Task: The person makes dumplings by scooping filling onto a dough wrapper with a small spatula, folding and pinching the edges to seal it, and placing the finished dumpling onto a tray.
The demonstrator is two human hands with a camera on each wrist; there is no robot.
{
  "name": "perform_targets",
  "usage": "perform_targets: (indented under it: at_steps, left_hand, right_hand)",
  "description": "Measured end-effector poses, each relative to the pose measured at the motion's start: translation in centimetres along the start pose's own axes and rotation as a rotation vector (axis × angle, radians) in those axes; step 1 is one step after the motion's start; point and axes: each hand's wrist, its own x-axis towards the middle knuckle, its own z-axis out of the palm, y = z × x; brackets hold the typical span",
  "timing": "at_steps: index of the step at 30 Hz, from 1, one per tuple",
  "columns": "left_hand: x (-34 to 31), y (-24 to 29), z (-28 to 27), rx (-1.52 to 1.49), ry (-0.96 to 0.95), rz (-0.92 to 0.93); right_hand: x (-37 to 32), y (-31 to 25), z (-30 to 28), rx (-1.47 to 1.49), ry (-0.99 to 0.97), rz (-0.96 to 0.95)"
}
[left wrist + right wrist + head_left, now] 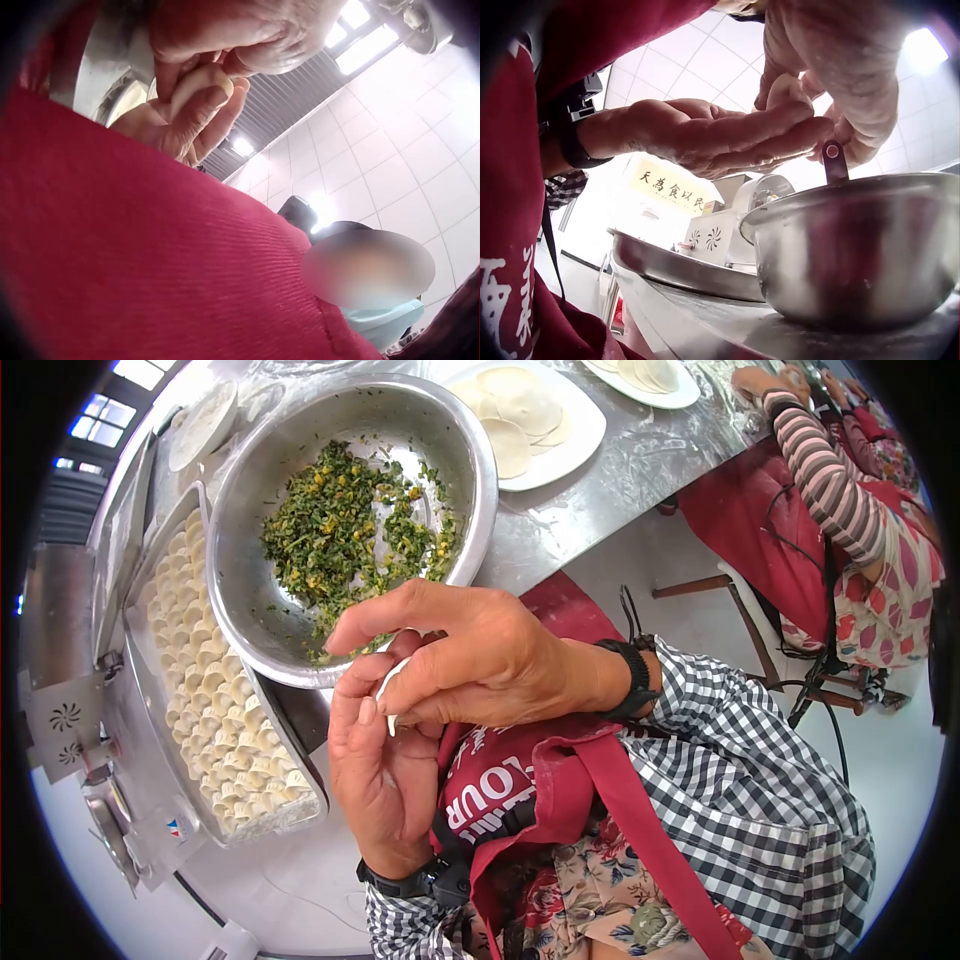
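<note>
A folded piece of pale dough (pixel 393 722) (pixel 196 84) (pixel 783 91) is pinched between both hands in front of the steel bowl (pixel 235 580) (pixel 855 255). The left hand (pixel 385 775) (pixel 705 135) supports it from below with its fingertips. Reaching over from the right, the right hand (pixel 490 660) (pixel 840 52) presses its thumb and fingers on the dough, and covers part of it. Chopped green and yellow filling (pixel 330 520) lies in the bowl. A handle with a hole (pixel 834 161) shows by the fingers; whether it is held, I cannot tell.
A tray (pixel 310 815) of many shaped dumplings stands left of the bowl. Beyond the bowl, round wrappers lie on a white plate (pixel 585 440), with another plate (pixel 680 398) farther right. Another person's striped sleeve (pixel 825 475) is at upper right, near a chair (pixel 745 620).
</note>
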Motion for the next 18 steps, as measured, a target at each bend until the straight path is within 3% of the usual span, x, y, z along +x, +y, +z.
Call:
perform_targets:
  at_steps: [2,5,8,18]
  left_hand:
    - [-0.01,-0.11,-0.21,0.009,-0.011,-0.002]
    - [-0.01,-0.15,-0.16,0.045,0.055,-0.066]
    - [0.02,-0.05,-0.09,0.020,-0.003,-0.031]
    - [0.07,-0.27,-0.44,-0.061,-0.028,-0.001]
  right_hand:
    - [0.09,0.60,-0.47,-0.018,-0.088,-0.121]
    - [0.22,0.97,-0.48,-0.042,-0.101,-0.145]
    - [0.28,0.17,-0.02,-0.037,-0.026,-0.026]
    - [0.30,0.50,-0.04,-0.003,-0.057,-0.127]
